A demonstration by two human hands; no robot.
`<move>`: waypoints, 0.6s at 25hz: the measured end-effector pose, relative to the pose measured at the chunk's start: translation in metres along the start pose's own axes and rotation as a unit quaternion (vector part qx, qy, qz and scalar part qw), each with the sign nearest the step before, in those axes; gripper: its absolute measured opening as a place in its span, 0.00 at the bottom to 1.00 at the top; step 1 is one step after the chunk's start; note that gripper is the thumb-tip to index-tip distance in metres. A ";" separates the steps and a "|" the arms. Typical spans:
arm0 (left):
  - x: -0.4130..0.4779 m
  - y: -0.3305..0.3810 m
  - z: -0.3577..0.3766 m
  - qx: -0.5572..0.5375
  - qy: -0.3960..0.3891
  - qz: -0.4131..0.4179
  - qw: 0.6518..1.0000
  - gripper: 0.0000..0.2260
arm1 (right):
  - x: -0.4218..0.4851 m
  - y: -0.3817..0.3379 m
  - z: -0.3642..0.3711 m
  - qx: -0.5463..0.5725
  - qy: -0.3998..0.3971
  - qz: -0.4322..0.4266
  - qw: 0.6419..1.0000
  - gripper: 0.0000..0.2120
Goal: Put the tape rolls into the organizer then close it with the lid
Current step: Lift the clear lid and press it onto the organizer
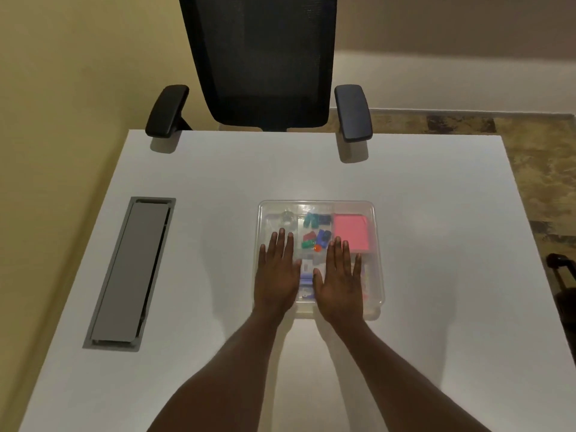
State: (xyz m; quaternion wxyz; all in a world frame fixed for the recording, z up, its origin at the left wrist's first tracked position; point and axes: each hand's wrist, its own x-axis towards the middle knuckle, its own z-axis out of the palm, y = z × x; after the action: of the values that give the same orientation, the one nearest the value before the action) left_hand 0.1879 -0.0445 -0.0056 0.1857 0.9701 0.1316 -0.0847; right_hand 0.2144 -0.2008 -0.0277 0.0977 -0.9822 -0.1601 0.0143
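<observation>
I see both forearms coming in from the bottom edge. My left hand (277, 275) lies flat, palm down, on the clear lid (355, 204); its fingers (282, 241) are straight and close together, gripping nothing. Right hand (341, 280) does the same just beside it, fingers (338, 254) flat with slight gaps, thumb toward the left hand, nothing pinched. Both palms sit over the near half of the organizer (378, 275), a clear compartmented box on the white bench (218, 182). The lid is on top of the organizer, covering it; I cannot tell whether it is fully snapped down.

Through the lid: a clear tape roll (287, 218) in the far-left compartment, just past my left fingertips. Middle compartment holds small coloured clips (316, 233), teal, blue, red, green. A pink pad of notes (350, 232) sits in the far-right compartment. Items between and under my hands are blurred, can't identify.

Left on the bench, well apart, a grey cable hatch (131, 271). Beyond the far edge, a black mesh office chair (258, 60), armrests over the bench edge.
</observation>
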 end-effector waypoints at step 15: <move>-0.010 -0.032 0.023 -0.044 0.075 0.016 0.996 0.32 | -0.002 -0.001 0.004 0.020 0.005 0.016 1.000 0.34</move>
State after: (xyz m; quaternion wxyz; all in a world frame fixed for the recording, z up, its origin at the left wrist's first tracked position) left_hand 0.1661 -0.0268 -0.0359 0.2189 0.9667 0.1329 -0.0030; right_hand 0.2119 -0.1993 -0.0318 0.1176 -0.9826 -0.1431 0.0139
